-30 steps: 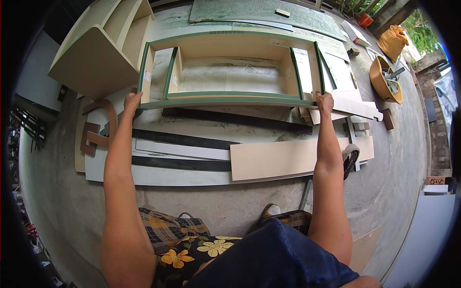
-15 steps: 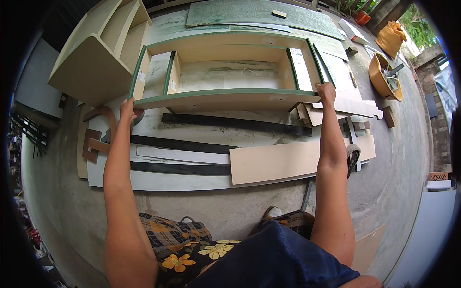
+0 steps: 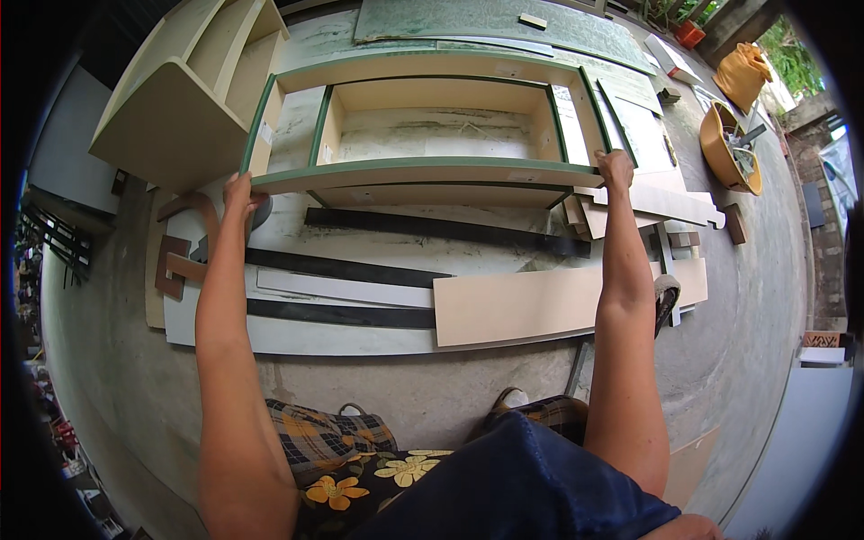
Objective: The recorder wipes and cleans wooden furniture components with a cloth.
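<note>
A beige wooden cabinet frame (image 3: pixel 423 171) with green-edged panels is tipped up off the concrete floor in front of me. My left hand (image 3: pixel 241 193) grips its near left corner. My right hand (image 3: pixel 616 168) grips its near right corner. Both arms are stretched out straight. Inside the frame I see two upright dividers and bare concrete behind.
Long black and pale boards (image 3: pixel 360 288) and a beige panel (image 3: pixel 522 306) lie flat below the frame. A second beige shelf unit (image 3: pixel 180 99) stands at the far left. An orange basin (image 3: pixel 731 148) with tools and an orange sack (image 3: pixel 743 72) sit at the far right.
The frame's near edge has risen and the frame has tilted further upright. Both hands have moved up with it, still on the two corners.
</note>
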Demonstrator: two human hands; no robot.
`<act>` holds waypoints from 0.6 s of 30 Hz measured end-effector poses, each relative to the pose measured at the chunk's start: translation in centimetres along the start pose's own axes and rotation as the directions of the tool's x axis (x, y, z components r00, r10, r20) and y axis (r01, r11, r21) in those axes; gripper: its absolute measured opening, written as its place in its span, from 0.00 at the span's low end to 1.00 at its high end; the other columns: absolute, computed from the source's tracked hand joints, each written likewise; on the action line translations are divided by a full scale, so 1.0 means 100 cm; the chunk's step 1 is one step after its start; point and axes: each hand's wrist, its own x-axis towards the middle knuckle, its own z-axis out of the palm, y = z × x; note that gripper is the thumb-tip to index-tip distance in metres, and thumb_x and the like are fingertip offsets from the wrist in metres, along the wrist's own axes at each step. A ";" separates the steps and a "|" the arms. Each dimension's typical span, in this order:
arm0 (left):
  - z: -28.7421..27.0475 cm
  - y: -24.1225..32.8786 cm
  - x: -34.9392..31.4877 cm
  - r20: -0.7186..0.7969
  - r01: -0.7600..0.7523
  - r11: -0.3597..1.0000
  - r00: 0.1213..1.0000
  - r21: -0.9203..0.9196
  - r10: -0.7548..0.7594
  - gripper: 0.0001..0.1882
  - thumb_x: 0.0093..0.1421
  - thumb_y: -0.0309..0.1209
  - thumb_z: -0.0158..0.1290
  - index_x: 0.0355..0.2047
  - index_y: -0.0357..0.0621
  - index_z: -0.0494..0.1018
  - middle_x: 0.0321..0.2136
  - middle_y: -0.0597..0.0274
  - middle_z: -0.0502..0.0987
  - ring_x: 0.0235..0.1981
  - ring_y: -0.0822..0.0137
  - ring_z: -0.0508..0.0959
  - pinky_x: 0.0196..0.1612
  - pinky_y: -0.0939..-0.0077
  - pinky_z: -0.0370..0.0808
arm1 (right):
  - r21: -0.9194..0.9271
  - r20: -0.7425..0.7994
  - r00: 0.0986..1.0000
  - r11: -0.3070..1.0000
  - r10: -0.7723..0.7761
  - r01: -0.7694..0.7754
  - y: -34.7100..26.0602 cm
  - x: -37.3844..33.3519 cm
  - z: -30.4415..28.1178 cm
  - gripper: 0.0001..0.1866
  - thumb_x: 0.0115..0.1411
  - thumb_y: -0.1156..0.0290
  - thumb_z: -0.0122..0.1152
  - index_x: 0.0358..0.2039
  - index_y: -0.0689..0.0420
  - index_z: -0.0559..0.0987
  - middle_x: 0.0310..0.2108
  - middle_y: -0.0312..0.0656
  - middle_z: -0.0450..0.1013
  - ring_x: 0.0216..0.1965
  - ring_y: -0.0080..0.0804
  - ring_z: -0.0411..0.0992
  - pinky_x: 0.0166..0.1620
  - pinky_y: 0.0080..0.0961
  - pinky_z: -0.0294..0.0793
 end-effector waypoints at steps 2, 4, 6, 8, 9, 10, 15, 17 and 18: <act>-0.006 -0.004 0.005 -0.030 0.004 0.999 1.000 -0.039 -0.005 0.21 0.59 0.34 0.45 0.53 0.43 0.66 0.40 0.49 0.73 0.27 0.55 0.79 0.26 0.67 0.81 | 0.005 -0.015 1.000 1.000 -0.018 0.018 -0.003 -0.002 0.002 0.27 0.51 0.50 0.63 0.36 0.65 0.79 0.41 0.58 0.74 0.44 0.54 0.73 0.46 0.42 0.71; 0.004 -0.003 0.003 -0.023 -0.039 0.999 0.999 -0.020 0.039 0.21 0.58 0.34 0.45 0.53 0.43 0.66 0.41 0.49 0.73 0.27 0.55 0.79 0.26 0.67 0.81 | 0.013 -0.004 1.000 1.000 -0.006 0.006 0.004 -0.003 -0.001 0.27 0.52 0.50 0.61 0.37 0.65 0.79 0.41 0.59 0.74 0.44 0.54 0.73 0.46 0.42 0.71; 0.017 -0.004 -0.001 -0.019 -0.034 0.999 0.999 0.004 0.034 0.22 0.59 0.35 0.45 0.53 0.42 0.66 0.43 0.50 0.72 0.31 0.55 0.79 0.27 0.67 0.81 | 0.012 0.005 1.000 1.000 -0.010 0.010 0.015 0.002 -0.003 0.25 0.51 0.52 0.60 0.40 0.60 0.79 0.43 0.56 0.74 0.46 0.52 0.72 0.48 0.42 0.71; 0.007 -0.009 0.006 -0.055 -0.050 0.999 0.997 0.011 0.051 0.25 0.59 0.39 0.47 0.54 0.42 0.65 0.44 0.49 0.72 0.32 0.55 0.80 0.27 0.67 0.81 | 0.001 0.018 0.999 0.999 -0.050 0.050 0.015 0.003 -0.003 0.28 0.53 0.45 0.55 0.43 0.57 0.78 0.47 0.54 0.72 0.49 0.52 0.70 0.50 0.42 0.69; 0.002 -0.011 0.010 -0.068 -0.072 0.997 0.995 0.025 0.074 0.28 0.59 0.43 0.48 0.56 0.41 0.63 0.45 0.49 0.72 0.32 0.55 0.80 0.27 0.68 0.81 | 0.030 0.013 0.999 0.999 -0.043 0.042 0.014 0.001 -0.004 0.31 0.53 0.42 0.54 0.45 0.56 0.77 0.48 0.53 0.71 0.50 0.51 0.69 0.50 0.43 0.69; 0.000 -0.012 0.008 -0.085 -0.064 0.998 0.994 0.021 0.065 0.28 0.59 0.43 0.48 0.56 0.41 0.63 0.45 0.49 0.72 0.32 0.55 0.80 0.27 0.68 0.81 | 0.056 0.009 0.999 0.998 -0.032 0.032 0.013 -0.004 -0.006 0.34 0.52 0.40 0.53 0.48 0.55 0.75 0.49 0.53 0.71 0.51 0.51 0.68 0.51 0.43 0.68; 0.010 -0.016 -0.027 -0.307 0.006 0.975 0.950 0.223 0.064 0.44 0.53 0.57 0.50 0.60 0.38 0.55 0.49 0.44 0.71 0.35 0.54 0.79 0.32 0.66 0.79 | 0.131 -0.159 0.987 0.991 0.024 -0.003 0.049 -0.028 -0.036 0.42 0.52 0.33 0.48 0.57 0.55 0.67 0.52 0.54 0.68 0.54 0.51 0.66 0.55 0.43 0.64; 0.005 -0.018 -0.045 -0.299 0.050 0.970 0.954 0.238 0.025 0.45 0.52 0.57 0.50 0.61 0.38 0.55 0.50 0.43 0.70 0.40 0.54 0.78 0.33 0.68 0.79 | 0.119 -0.157 0.987 0.993 0.015 0.004 0.069 -0.037 -0.052 0.42 0.53 0.34 0.47 0.57 0.56 0.66 0.52 0.55 0.68 0.55 0.51 0.66 0.56 0.42 0.63; -0.012 -0.025 -0.048 -0.252 0.023 0.933 0.965 0.360 0.074 0.45 0.52 0.56 0.52 0.61 0.37 0.55 0.51 0.42 0.69 0.46 0.54 0.75 0.38 0.68 0.78 | 0.117 -0.134 0.991 0.993 0.008 0.008 0.069 -0.045 -0.060 0.42 0.53 0.34 0.46 0.58 0.56 0.66 0.52 0.55 0.68 0.55 0.51 0.66 0.56 0.42 0.63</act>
